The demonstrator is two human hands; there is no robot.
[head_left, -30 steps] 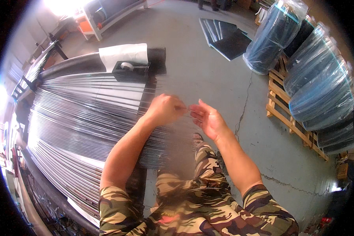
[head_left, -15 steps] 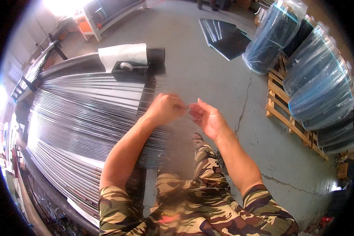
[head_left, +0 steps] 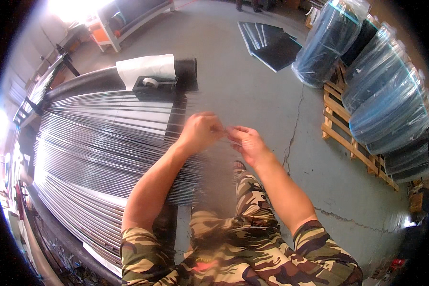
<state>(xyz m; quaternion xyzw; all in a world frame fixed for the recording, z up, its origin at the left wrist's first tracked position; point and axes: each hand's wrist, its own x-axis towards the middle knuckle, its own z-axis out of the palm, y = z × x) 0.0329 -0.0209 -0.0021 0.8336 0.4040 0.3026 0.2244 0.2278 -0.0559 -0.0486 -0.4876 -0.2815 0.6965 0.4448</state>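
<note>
Strands: lay fanned, nearside of the black box.
Grip: left hand and right hand pinched closed, box's near right; contents indiscernible.
Tangle: loose pinching risked it.

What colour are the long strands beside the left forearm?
The strands are grey with bright silvery glare; best seen in the head view.

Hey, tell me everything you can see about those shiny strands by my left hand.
The strands are many thin, dark, glossy lines; their exact material is unclear. They run roughly side by side, packed closely in the middle, more widely spaced toward the top and bottom, partly over a white sheet. Their right ends blur near the left hand; whether it touches any is unclear.
</note>
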